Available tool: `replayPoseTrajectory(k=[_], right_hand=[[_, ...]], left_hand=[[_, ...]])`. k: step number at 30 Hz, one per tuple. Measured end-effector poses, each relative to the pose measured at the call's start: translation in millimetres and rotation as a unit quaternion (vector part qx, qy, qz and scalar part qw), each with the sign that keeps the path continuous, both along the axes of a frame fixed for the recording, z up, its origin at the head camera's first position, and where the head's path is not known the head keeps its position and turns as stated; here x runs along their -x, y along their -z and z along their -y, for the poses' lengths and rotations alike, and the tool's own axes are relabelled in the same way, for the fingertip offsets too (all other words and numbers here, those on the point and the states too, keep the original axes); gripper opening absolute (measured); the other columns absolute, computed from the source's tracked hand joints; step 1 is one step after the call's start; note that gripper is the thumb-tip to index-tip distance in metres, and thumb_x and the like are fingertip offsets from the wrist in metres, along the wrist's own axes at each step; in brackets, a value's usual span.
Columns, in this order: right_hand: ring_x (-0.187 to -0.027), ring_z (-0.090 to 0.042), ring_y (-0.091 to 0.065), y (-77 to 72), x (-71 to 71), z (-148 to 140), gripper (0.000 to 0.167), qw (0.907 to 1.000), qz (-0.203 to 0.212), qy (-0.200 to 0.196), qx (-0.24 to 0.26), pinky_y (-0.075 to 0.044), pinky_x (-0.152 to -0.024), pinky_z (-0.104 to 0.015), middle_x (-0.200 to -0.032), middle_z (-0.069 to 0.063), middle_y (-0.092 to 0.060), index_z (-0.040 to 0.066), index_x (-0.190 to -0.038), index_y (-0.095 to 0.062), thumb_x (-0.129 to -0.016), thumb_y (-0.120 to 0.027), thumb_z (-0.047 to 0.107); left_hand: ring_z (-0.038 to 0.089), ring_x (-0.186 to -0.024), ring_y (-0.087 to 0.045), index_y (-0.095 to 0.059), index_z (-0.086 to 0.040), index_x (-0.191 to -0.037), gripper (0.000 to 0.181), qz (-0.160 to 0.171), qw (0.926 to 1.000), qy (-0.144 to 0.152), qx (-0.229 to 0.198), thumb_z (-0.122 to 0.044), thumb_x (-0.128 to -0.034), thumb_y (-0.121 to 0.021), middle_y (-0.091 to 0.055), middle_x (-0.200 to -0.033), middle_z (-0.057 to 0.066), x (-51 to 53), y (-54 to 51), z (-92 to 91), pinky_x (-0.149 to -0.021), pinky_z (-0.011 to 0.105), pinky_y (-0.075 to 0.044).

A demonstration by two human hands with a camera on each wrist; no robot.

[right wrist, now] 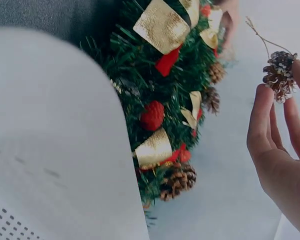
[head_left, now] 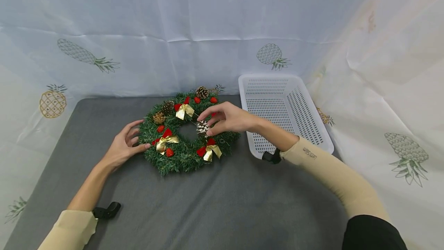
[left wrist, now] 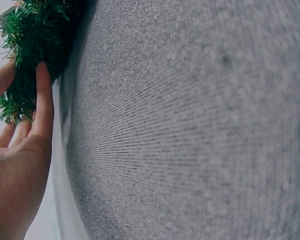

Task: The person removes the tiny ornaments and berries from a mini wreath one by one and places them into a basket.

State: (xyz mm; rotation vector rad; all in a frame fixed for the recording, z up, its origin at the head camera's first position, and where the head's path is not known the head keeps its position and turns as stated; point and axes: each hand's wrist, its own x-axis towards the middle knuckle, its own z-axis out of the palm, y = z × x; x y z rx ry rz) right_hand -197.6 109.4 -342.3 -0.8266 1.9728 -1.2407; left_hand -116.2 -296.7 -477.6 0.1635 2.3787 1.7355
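A green wreath lies on the grey cloth, dressed with gold-and-red bows, red berry-like pieces and brown pinecones. At its left edge, my left hand holds the greenery between thumb and fingers; in the left wrist view the fingers reach along the wreath's side. My right hand pinches a white-tipped pinecone above the right part of the wreath's ring. The right wrist view shows this pinecone between thumb and fingertips, raised off the wreath, a thin gold string loop rising from it.
A white perforated plastic basket stands right of the wreath, under my right forearm; its wall fills the left of the right wrist view. A grey cloth covers the table. Behind hangs a pale pineapple-print sheet.
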Motion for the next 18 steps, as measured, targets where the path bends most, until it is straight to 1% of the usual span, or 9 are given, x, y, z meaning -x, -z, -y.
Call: replayPoseTrajectory(k=[5,7,8,10,14,18], right_hand=[[-0.122,-0.023,-0.075,-6.4,1.4,-13.1,0.049,0.9998,-0.003,0.014,0.017,-0.066,-0.100,-0.038,-0.154,-0.013,-0.063,0.003,-0.143,-0.067,-0.096,-0.080,0.005],[-0.121,-0.025,-0.076,-10.0,1.8,-18.5,0.049,0.9996,0.002,0.020,0.021,-0.066,-0.100,-0.038,-0.154,-0.015,-0.062,0.001,-0.144,-0.065,-0.097,-0.079,0.003],[-0.121,-0.026,-0.076,-12.0,2.0,-21.7,0.049,0.9995,0.002,0.026,0.019,-0.066,-0.100,-0.038,-0.155,-0.015,-0.061,0.002,-0.145,-0.065,-0.097,-0.079,0.003],[-0.124,-0.027,-0.074,-16.0,2.8,-28.7,0.050,0.9991,0.000,0.039,0.016,-0.065,-0.100,-0.037,-0.157,-0.013,-0.060,0.003,-0.145,-0.065,-0.097,-0.079,0.004],[-0.133,-0.027,-0.069,-23.3,5.2,-44.1,0.049,0.9977,-0.017,0.066,0.005,-0.064,-0.102,-0.037,-0.159,-0.008,-0.059,0.009,-0.144,-0.068,-0.097,-0.080,0.007],[-0.138,-0.026,-0.065,-26.7,9.4,-58.6,0.050,0.9957,-0.033,0.087,-0.001,-0.062,-0.104,-0.039,-0.157,-0.006,-0.060,0.009,-0.145,-0.068,-0.097,-0.081,0.009]], left_hand=[[0.061,-0.163,-0.013,-0.021,-0.022,-0.175,0.097,0.001,1.0000,-0.002,0.002,-0.006,-0.0991,-0.079,-0.013,-0.180,0.032,-0.5,-0.5,0.3,-0.124,0.081,-0.021],[0.062,-0.163,-0.013,-0.021,-0.023,-0.175,0.097,0.002,1.0000,-0.002,0.004,-0.006,-0.0991,-0.079,-0.013,-0.179,0.032,-0.6,-0.6,0.7,-0.124,0.081,-0.021],[0.062,-0.163,-0.013,-0.021,-0.023,-0.175,0.097,0.002,1.0000,-0.002,0.004,-0.006,-0.0992,-0.079,-0.013,-0.180,0.032,-0.7,-0.6,0.8,-0.124,0.081,-0.021],[0.063,-0.163,-0.013,-0.021,-0.023,-0.175,0.097,0.003,1.0000,-0.001,0.005,-0.006,-0.0994,-0.079,-0.012,-0.180,0.031,-0.6,-0.7,1.1,-0.124,0.082,-0.022],[0.064,-0.162,-0.013,-0.021,-0.023,-0.175,0.097,0.005,1.0000,0.001,0.004,-0.007,-0.0996,-0.079,-0.010,-0.180,0.030,-0.2,-0.6,1.4,-0.124,0.082,-0.022],[0.064,-0.162,-0.013,-0.021,-0.023,-0.175,0.097,0.006,1.0000,0.001,0.002,-0.006,-0.0996,-0.079,-0.010,-0.180,0.030,-0.2,-0.2,1.4,-0.124,0.082,-0.021]])
